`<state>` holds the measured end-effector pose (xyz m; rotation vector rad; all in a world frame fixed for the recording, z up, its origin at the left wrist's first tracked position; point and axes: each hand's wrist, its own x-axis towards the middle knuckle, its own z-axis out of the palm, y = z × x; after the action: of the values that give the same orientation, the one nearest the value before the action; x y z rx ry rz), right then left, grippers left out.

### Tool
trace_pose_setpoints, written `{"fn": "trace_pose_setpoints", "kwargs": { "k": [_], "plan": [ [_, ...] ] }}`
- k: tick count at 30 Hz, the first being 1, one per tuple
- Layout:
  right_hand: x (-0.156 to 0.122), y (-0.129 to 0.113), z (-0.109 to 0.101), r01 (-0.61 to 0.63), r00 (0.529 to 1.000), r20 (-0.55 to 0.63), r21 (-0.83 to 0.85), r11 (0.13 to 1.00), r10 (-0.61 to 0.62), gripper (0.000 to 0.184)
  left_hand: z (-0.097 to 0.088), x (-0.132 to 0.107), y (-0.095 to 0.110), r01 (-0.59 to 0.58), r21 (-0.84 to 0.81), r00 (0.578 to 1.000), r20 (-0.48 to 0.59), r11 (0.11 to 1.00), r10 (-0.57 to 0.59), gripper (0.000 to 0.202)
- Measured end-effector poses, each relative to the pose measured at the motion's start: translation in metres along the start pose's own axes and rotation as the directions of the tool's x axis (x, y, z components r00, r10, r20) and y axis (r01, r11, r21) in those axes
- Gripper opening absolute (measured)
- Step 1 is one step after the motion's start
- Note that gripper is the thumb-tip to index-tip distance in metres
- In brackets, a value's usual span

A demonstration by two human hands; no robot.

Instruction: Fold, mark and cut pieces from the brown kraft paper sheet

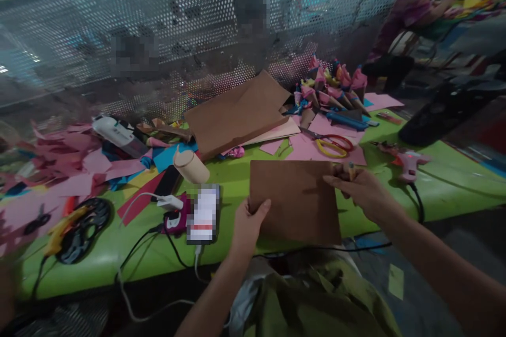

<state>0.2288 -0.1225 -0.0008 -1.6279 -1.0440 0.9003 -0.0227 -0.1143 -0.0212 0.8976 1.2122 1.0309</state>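
Note:
A brown paper sheet [294, 200] lies flat on the green table [454, 184] in front of me. My left hand [247, 226] grips its lower left corner, thumb on top. My right hand [358, 187] rests at the sheet's upper right corner, fingers closed around a small yellowish object I cannot make out.
A stack of brown sheets [237, 113], yellow-handled scissors [332, 145], a pink glue gun [407, 160], paper cones [336, 87], a cardboard roll [192, 166], a phone [203, 213] with cables, and pink paper scraps [71, 163] lie around. Another person [419, 16] sits at the far right.

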Motion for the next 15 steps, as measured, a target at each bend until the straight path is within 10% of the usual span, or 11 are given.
{"fn": "trace_pose_setpoints", "kwargs": {
  "k": [6,10,15],
  "plan": [
    [0.023,0.004,0.000,0.155,0.985,0.104,-0.160,0.975,-0.139,0.049,-0.021,-0.003,0.000,-0.129,0.449,0.991,0.082,0.884,0.103,0.043],
    [0.038,0.012,0.002,0.260,0.963,0.169,-0.374,0.890,-0.210,0.049,-0.032,-0.008,0.006,-0.224,0.826,0.974,0.172,0.517,0.146,0.036],
    [0.047,0.021,0.008,0.248,0.968,0.169,-0.534,0.808,-0.186,0.043,-0.032,-0.011,0.009,-0.341,0.926,0.923,0.299,0.161,0.241,0.017]
  ]
}}
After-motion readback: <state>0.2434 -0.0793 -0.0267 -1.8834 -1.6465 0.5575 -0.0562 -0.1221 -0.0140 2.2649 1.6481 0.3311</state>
